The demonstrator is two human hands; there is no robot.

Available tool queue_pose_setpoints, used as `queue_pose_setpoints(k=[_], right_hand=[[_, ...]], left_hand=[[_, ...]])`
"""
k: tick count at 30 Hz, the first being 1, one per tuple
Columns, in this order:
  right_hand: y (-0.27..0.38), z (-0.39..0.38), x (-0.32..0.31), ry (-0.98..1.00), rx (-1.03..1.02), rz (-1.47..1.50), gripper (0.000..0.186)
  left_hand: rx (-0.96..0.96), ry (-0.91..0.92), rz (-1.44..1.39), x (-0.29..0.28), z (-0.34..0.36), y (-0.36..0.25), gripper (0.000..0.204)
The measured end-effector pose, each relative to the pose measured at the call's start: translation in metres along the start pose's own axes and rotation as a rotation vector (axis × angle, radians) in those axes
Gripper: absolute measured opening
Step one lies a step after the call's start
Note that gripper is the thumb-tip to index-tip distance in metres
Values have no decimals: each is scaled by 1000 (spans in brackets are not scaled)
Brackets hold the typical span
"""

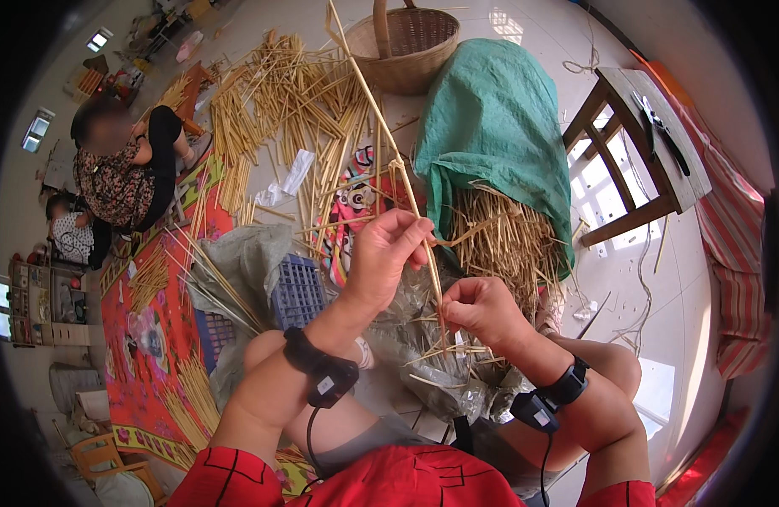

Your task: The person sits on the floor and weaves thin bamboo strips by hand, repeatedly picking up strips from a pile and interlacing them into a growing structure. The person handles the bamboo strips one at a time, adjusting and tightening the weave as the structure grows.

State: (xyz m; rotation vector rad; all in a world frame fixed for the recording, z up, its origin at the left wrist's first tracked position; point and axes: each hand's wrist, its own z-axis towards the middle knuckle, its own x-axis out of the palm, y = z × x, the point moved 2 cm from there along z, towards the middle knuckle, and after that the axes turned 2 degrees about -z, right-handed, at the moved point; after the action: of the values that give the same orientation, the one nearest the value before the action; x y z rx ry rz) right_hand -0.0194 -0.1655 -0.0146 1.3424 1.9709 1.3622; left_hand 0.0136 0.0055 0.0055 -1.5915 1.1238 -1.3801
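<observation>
A long pale straw stalk [374, 106] runs from the top of the view down to my hands, with a knobbly node partway along it. My left hand [385, 253] is closed in a pinch around the stalk below that node. A thin dry strip, perhaps a peeled leaf, sticks out to the right beside those fingers. Lower down, my right hand [484, 311] pinches at the stalk's lower end, thumb and fingertips pressed together. Just beyond my right hand, dry brown straw [503, 237] spills from the mouth of a green woven sack [491, 101].
Loose stalks [280, 97] lie heaped at far left. A wicker basket [398, 46] stands behind the sack. At right, a wooden stool [685, 165] bears dark-handled cutters [660, 131]. A blue crate [298, 291] and red floral mat [132, 308] lie left, near two seated people.
</observation>
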Motion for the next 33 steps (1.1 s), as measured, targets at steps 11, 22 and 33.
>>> queue_pose_setpoints(k=[11, 22, 33], right_hand=[[1, -4, -1, 110, 95, 150, 12], [1, -3, -1, 196, 17, 73, 18], [-9, 0, 5, 280, 110, 265, 17]], left_hand=[[-75, 59, 51, 1, 0, -6, 24], [-68, 80, 71, -1, 0, -10, 26], [-88, 173, 24, -1, -1, -15, 33]])
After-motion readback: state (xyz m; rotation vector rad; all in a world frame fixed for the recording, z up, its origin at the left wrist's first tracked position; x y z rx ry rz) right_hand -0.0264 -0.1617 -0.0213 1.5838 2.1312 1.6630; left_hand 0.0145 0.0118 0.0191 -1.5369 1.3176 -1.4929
